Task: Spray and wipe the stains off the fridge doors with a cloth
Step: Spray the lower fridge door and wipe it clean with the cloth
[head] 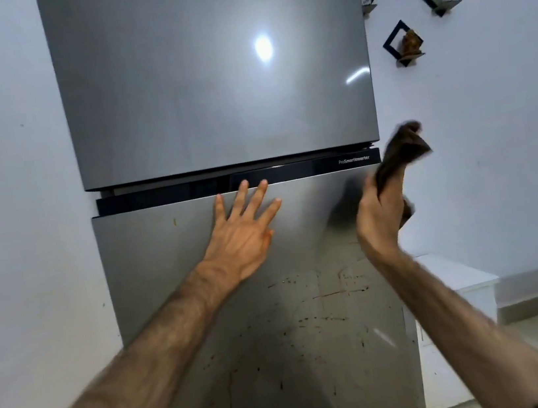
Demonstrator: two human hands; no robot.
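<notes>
The person is standing square to a tall grey fridge [217,142], with both arms reaching forward. The left hand [242,231] is lying flat against the lower door [168,287], fingers open and spread, their tips reaching the top edge of that door just under the dark strip [163,197] that separates it from the upper door [174,78]. Placed so, the hand is probably steadying the door, and the person, so that rubbing does not rock it on its hinges.

The right hand [381,212] is hanging in the air beside the right edge of the lower door, apart from the metal, with its fingers closed around a dark brown cloth [402,152]. The cloth is bunched in the fist, with a loose end sticking up above the hand and a smaller end showing below it; bunching gives a firm pad for pressing. Both hand and cloth are blurred, so the exact hold of each finger cannot be told.

Dark specks and thin runs of stain [311,319] are lying across the middle and lower part of the lower door, well below both hands. The upper door is looking clean apart from reflected light. No spray bottle is showing. Judging by this, wiping of the stained patch is not yet done, and the cloth needs to come down and left to meet it.
</notes>
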